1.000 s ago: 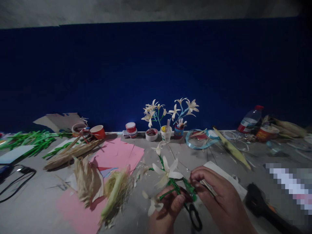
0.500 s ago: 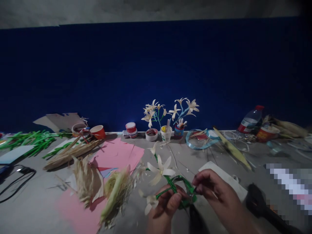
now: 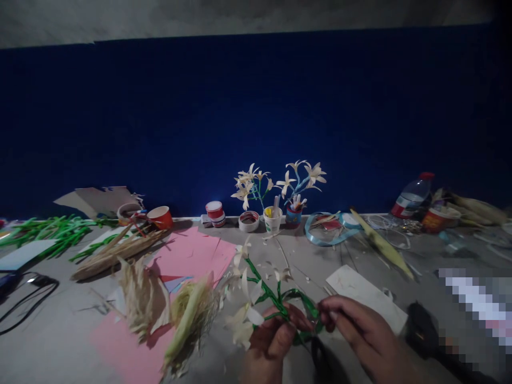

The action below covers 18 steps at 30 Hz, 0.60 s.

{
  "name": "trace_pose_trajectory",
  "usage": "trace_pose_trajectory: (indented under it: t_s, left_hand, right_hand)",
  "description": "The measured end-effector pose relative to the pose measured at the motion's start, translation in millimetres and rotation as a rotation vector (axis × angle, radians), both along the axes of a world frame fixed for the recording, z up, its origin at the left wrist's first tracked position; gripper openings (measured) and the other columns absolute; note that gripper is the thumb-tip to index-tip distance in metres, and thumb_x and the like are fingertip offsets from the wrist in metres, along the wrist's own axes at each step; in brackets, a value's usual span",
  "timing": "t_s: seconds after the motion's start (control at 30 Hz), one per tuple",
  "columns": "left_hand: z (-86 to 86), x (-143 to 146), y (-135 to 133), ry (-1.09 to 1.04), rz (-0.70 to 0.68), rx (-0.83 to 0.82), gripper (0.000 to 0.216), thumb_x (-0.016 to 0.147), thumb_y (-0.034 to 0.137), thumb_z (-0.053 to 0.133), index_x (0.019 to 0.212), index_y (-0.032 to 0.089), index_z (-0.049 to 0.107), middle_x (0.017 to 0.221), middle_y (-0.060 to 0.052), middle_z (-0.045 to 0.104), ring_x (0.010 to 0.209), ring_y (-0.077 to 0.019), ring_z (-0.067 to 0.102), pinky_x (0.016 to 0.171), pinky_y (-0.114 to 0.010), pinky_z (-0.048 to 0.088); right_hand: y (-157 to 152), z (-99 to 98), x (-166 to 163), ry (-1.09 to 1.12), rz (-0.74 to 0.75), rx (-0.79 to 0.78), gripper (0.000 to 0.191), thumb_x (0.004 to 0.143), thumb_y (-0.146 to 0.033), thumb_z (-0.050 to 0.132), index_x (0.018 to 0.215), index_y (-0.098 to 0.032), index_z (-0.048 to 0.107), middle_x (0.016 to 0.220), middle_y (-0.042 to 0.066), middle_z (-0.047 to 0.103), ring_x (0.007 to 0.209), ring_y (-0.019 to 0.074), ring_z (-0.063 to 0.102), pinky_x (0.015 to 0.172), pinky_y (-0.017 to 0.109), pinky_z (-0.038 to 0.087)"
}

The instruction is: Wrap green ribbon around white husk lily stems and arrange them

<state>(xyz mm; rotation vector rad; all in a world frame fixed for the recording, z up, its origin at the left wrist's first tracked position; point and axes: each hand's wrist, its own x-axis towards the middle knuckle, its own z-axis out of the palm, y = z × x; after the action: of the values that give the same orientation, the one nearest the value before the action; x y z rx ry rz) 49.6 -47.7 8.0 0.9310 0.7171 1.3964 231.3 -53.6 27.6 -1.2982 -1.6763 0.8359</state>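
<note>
My left hand (image 3: 270,338) is closed around the green-wrapped stem of a handmade flower spray (image 3: 272,296). Several cream-white petalled blooms sit along its branches, leaning up and to the left. A shiny green ribbon (image 3: 306,301) loops from beside the stem over to my right hand (image 3: 356,325). The fingers of that hand are pinched together at the ribbon's right edge; the exact grip is partly hidden. Below the ribbon, between my hands, lies a dark object (image 3: 322,354) I cannot make out.
Pink paper (image 3: 196,248), dried husks (image 3: 140,298) and a pale husk bundle (image 3: 186,325) lie to the left. Finished flowers (image 3: 250,184) stand in cups along the back. A blue ribbon loop (image 3: 332,240), a white sheet (image 3: 362,290) and a black-handled tool (image 3: 420,325) lie rightward.
The flower spray has turned in my left hand, its blooms swinging leftward and more green branches showing. My right hand has shifted slightly down and right, its fingers more curled.
</note>
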Motion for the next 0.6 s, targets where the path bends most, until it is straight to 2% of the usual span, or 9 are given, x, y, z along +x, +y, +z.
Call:
trace_pose_trajectory:
  t_s: [0.13,0.3,0.37,0.47,0.53,0.6]
  left_hand:
    - [0.9,2,1,-0.065,-0.024,0.044,0.025,0.08,0.042,0.07,0.069,0.019,0.073,0.071,-0.001,0.065,0.073,-0.0155,0.057,0.072,-0.023,0.045]
    - [-3.6,0,2,-0.074,-0.042,0.034,0.021,0.079,0.036,0.072,0.067,0.019,0.072,0.071,-0.002,0.068,0.074,-0.0182,0.06,0.072,-0.026,0.044]
    - [-4.9,-1,2,-0.055,-0.032,0.041,0.023,0.079,0.037,0.071,0.066,0.019,0.073,0.072,-0.002,0.068,0.075,-0.019,0.061,0.073,-0.027,0.045]
    - [-5.4,-3,2,0.006,0.006,0.033,0.025,0.078,0.041,0.071,0.067,0.019,0.074,0.075,-0.002,0.068,0.078,-0.0195,0.06,0.076,-0.027,0.046]
    - [-5.6,-4,2,0.083,0.04,0.018,0.024,0.077,0.043,0.071,0.069,0.02,0.073,0.076,-0.002,0.068,0.08,-0.0201,0.061,0.078,-0.028,0.047]
    - [-7.1,-6,2,0.168,0.066,0.012,0.025,0.078,0.044,0.07,0.071,0.021,0.072,0.077,-0.004,0.07,0.08,-0.0213,0.062,0.078,-0.029,0.049]
  right_hand:
    - [-1,1.5,-2,-0.034,0.007,-0.036,0.028,0.097,-0.041,0.04,0.097,-0.025,0.062,0.078,0.0,0.067,0.073,0.0163,0.065,0.068,0.022,0.051]
    - [2,6.8,-2,-0.143,0.03,-0.096,0.031,0.095,-0.047,0.042,0.095,-0.023,0.063,0.077,0.0,0.067,0.072,0.0167,0.064,0.068,0.022,0.049]
    - [2,4.0,-2,-0.173,-0.01,-0.092,0.033,0.092,-0.049,0.047,0.082,-0.023,0.063,0.071,-0.001,0.066,0.067,0.0164,0.062,0.063,0.022,0.048]
    - [-1,-5.7,-4,-0.195,-0.102,-0.064,0.039,0.086,-0.05,0.055,0.058,-0.023,0.055,0.056,-0.002,0.059,0.057,0.0161,0.059,0.055,0.022,0.046]
    - [-6,-12.3,-10,-0.167,-0.107,-0.045,0.031,0.082,-0.047,0.059,0.062,-0.023,0.062,0.061,0.0,0.065,0.062,0.0188,0.063,0.058,0.023,0.049]
    - [-11,-15.9,-19,-0.113,-0.034,-0.068,0.018,0.079,-0.04,0.064,0.081,-0.024,0.072,0.08,0.004,0.074,0.077,0.0224,0.068,0.07,0.025,0.053]
